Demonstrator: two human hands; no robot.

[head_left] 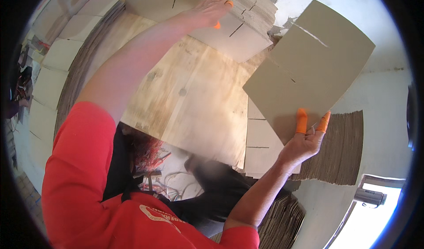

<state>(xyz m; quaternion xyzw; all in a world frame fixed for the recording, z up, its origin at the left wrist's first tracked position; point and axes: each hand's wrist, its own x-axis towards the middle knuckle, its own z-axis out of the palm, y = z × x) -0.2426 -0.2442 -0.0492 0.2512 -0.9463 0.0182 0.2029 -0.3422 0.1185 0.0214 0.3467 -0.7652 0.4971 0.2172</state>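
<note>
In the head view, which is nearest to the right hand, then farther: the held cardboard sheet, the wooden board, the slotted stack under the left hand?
1. Cardboard sheet, pinched in the right hand.
2. Wooden board, left of it.
3. Slotted stack, top, under the left hand.

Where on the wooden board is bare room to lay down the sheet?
The pale plywood board is bare in its middle, between the slotted grey cardboard stack under the left hand and the stack below the right hand. The left side is crowded with stacked sheets.

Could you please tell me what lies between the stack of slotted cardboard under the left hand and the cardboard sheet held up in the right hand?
In the head view, a bare stretch of pale wooden tabletop lies between the slotted cardboard stack and the flat grey-brown cardboard sheet.
</note>
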